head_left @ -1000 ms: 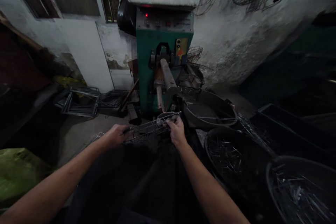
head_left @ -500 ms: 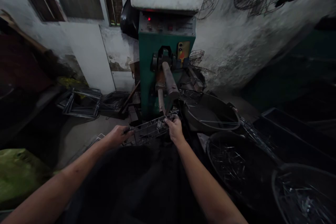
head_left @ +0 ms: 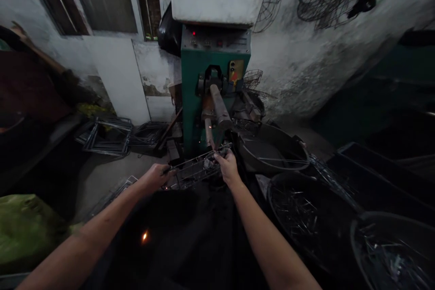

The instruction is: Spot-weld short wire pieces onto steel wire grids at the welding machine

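A wire frame (head_left: 192, 167) stretches between my hands, low in front of a green spot welding machine (head_left: 192, 86). My left hand (head_left: 157, 176) is closed around the frame's left end. At its right end, my right hand (head_left: 227, 166) pinches the wire close to the tip of the welder's lower arm (head_left: 209, 133). The thick upper arm (head_left: 220, 108) reaches out just above. A bright orange spark (head_left: 145, 236) shows over my dark clothing, with smaller glints by the machine. What exactly lies between my right fingertips is too small to make out.
Basins with metal wire pieces stand to my right: one at the back (head_left: 275, 163), one nearer (head_left: 295, 217), another at the corner (head_left: 390, 253). Square wire frames (head_left: 107, 136) lie on the floor at left. A person (head_left: 30, 77) is at the far left.
Sparks have appeared near the machine and over my lap. Both hands keep their hold on the wire frame with hardly any movement. The view has tilted slightly; the person at left shows an arm.
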A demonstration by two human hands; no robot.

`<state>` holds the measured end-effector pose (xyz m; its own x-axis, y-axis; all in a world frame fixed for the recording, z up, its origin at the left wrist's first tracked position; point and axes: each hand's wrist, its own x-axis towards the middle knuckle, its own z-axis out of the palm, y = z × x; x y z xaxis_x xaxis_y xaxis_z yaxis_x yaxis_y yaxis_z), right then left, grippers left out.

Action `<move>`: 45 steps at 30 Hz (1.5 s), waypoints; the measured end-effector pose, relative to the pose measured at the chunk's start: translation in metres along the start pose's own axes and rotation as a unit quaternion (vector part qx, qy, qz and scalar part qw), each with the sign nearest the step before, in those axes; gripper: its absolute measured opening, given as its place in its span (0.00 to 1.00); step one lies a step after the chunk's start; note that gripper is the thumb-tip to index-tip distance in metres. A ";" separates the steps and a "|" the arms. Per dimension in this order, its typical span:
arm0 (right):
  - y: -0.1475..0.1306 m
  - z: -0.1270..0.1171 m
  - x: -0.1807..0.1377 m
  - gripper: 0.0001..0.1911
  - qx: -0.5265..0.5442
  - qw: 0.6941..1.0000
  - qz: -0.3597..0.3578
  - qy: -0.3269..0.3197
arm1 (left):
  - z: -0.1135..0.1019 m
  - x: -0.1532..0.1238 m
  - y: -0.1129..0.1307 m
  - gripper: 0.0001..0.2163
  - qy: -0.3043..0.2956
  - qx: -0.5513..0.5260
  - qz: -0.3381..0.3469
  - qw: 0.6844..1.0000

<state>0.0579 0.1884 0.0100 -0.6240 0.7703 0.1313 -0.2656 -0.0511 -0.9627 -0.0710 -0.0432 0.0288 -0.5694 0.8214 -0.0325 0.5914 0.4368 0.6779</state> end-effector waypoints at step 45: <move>-0.060 -0.225 -0.169 0.08 -0.589 0.803 0.087 -0.006 | 0.012 0.014 0.013 0.21 0.000 0.011 -0.023 1.000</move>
<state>0.3446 0.2046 -0.0076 -0.5857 0.8098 -0.0336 0.7017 0.4858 -0.5211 -0.0650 -0.0218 0.0284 -0.5965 0.8001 -0.0640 0.5766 0.4826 0.6593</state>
